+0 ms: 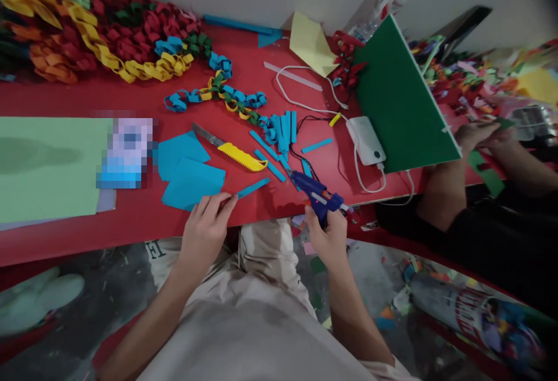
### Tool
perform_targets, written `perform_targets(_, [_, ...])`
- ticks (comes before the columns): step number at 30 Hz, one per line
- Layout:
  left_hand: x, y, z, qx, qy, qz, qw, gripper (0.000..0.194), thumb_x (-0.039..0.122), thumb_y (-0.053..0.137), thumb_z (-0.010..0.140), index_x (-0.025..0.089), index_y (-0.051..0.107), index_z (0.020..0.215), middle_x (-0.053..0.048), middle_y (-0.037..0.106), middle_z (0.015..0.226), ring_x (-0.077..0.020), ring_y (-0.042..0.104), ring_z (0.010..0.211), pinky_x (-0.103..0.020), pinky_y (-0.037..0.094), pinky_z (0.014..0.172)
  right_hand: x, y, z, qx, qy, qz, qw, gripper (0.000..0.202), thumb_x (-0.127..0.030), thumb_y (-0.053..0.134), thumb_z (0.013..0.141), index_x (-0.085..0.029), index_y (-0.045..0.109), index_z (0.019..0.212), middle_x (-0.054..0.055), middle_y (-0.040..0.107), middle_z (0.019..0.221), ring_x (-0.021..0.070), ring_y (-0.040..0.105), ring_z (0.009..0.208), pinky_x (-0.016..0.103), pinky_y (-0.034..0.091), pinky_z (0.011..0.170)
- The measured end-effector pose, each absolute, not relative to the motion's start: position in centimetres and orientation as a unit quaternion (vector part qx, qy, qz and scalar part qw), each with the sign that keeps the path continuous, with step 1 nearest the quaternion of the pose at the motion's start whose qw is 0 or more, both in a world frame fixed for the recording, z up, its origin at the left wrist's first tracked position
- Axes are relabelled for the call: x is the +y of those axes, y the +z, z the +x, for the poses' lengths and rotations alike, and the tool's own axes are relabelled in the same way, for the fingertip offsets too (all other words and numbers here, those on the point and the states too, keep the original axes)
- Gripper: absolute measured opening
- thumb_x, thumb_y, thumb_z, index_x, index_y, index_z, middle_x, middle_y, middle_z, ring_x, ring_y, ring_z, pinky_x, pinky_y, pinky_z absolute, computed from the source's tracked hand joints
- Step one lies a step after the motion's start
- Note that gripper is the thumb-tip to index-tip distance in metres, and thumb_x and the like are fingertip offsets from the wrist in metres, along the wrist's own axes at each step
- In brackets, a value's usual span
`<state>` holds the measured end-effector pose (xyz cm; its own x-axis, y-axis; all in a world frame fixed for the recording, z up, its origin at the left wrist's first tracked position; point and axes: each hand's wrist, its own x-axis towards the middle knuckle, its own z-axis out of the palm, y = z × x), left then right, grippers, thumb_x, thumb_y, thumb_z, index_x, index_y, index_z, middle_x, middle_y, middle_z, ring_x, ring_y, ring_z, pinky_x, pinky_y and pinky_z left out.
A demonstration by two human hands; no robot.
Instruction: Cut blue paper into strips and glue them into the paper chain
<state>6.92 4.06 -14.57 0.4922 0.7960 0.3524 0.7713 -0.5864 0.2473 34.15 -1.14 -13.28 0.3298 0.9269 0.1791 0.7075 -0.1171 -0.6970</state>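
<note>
My left hand (209, 218) pinches one end of a blue paper strip (255, 187) at the front of the red table. Around the handle of a dark blue glue gun (320, 195) my right hand (328, 235) is closed; the nozzle points up and left toward several loose blue strips (285, 131). Just beyond my left hand lie blue paper sheets (194, 183). A yellow-handled utility knife (242, 156) rests between the sheets and the strips, its blade out. Behind it stretches a paper chain (235, 99) of blue, yellow and green links.
Heaped paper chains (143, 38) fill the back left. A white power bank (366, 139) with cables lies near an upright green board (405, 102). Beyond it are a co-worker's hands (483, 134). Pale green sheets (47, 166) and a blurred-out item (128, 148) lie left.
</note>
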Motion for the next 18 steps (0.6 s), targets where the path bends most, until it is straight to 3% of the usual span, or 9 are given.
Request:
perform_targets(4, [2.7,-13.6,7.8,0.468,0.157,0.869,-0.035,0.041,0.009,0.055,0.094,0.01,0.066,0.133,-0.013,0.072,0.125,-0.029,0.062,0.105,-0.043,0.046,0.079,0.2,-15.4,35.1,-0.506,0.023,-0.774,0.379,0.037,-0.051,0.058,0.094,-0.017,0.072,0.091,0.013,0.069,0.093,0.0276,0.066,0.093,0.042,0.052,0.083])
perform_targets(8, [1.9,-13.1,8.6,0.483,0.118,0.866,-0.051,0.044,0.013,0.053,0.095,0.008,0.063,0.137,-0.012,0.071,0.132,-0.0279,0.063,0.108,-0.042,0.043,0.08,2.5,-16.9,36.0,-0.454,-0.061,-0.814,0.358,0.04,-0.05,0.054,0.096,-0.015,0.073,0.099,0.018,0.069,0.107,0.0342,0.062,0.109,0.051,0.049,0.094])
perform_targets(12, [1.8,-13.1,8.9,0.502,0.107,0.857,-0.045,0.043,0.014,0.052,0.095,0.011,0.064,0.137,-0.011,0.071,0.132,-0.0271,0.063,0.109,-0.042,0.042,0.081,4.1,-17.3,36.7,-0.392,-0.084,-0.866,0.3,0.042,-0.053,0.056,0.095,-0.014,0.071,0.1,0.023,0.064,0.117,0.0423,0.056,0.115,0.062,0.044,0.094])
perform_targets(14, [1.8,-13.2,8.9,0.506,0.11,0.855,-0.039,0.044,0.014,0.053,0.095,0.011,0.064,0.137,-0.011,0.071,0.133,-0.0276,0.063,0.109,-0.043,0.041,0.081,3.7,-17.1,36.3,-0.393,-0.111,-0.854,0.323,0.045,-0.055,0.061,0.093,-0.013,0.069,0.108,0.026,0.058,0.121,0.0455,0.052,0.117,0.066,0.041,0.094])
perform_targets(18, [1.9,-13.7,8.4,0.494,0.12,0.86,-0.032,0.047,0.015,0.053,0.095,0.014,0.061,0.141,-0.009,0.069,0.137,-0.0278,0.063,0.109,-0.043,0.041,0.082,0.7,-16.0,32.9,-0.488,-0.196,-0.737,0.424,0.037,-0.034,0.052,0.099,-0.011,0.056,0.128,0.026,0.047,0.12,0.0413,0.046,0.118,0.061,0.039,0.098])
